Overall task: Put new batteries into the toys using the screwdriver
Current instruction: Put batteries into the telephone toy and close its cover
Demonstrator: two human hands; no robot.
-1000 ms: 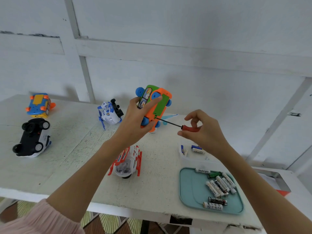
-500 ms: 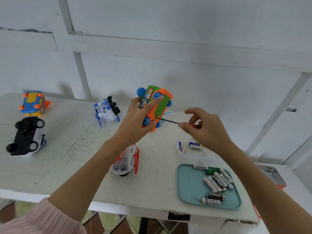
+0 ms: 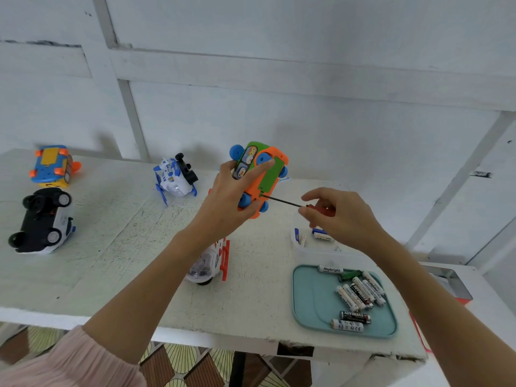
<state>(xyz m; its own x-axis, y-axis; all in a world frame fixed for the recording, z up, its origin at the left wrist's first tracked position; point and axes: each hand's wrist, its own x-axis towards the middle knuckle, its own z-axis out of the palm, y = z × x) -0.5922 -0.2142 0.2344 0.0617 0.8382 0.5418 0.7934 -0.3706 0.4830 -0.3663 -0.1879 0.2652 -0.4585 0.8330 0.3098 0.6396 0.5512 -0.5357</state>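
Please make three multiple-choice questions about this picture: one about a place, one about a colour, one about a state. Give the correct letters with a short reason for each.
1. Where do most loose batteries lie?
A. on the teal tray
B. under the black car
C. on the floor

2. What colour is the cover the screwdriver tip meets?
A. yellow
B. green
C. white

3. How is the orange toy car?
A. lying on the table
B. held in the air
C. inside the clear box

Answers:
1 A: batteries lie on the teal tray.
2 B: the screwdriver tip meets the green cover.
3 B: the left hand grips the orange toy car above the table.
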